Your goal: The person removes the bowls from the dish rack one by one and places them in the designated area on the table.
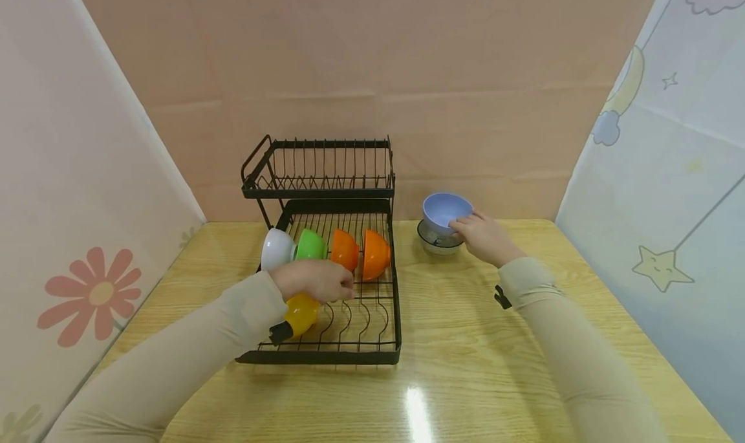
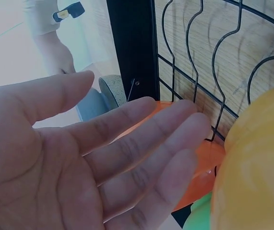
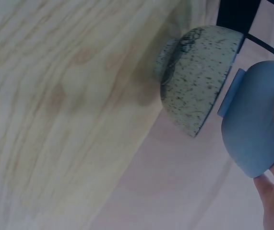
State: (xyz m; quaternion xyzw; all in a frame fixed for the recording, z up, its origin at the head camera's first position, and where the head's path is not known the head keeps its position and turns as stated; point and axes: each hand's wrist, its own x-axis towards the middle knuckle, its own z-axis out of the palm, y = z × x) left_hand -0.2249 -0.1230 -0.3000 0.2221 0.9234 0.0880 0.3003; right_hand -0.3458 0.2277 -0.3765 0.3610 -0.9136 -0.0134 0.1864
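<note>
Since the bent wires of the black metal dish rack (image 1: 319, 357) seem to stop rolling, we see glossy round bowls on edge there: a white bowl (image 1: 277, 249), yellow bowl (image 1: 301, 313), green bowl (image 1: 311, 242) and two orange bowls (image 1: 376, 255). Among them, our left hand (image 1: 314, 280) holds nothing, straight fingers slightly spread. Rightward, our right hand (image 1: 485, 237) pinches a matte blue round bowl (image 1: 447, 211), probably near its rim for control; it lies between thumb and fingers, just above a speckled, ceramic-looking round bowl (image 1: 440, 244).

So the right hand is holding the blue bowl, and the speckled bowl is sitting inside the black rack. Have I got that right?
Not quite: the speckled bowl sits on the wooden table, beside the black rack, as the head view shows. The right hand is holding the blue bowl.
</note>
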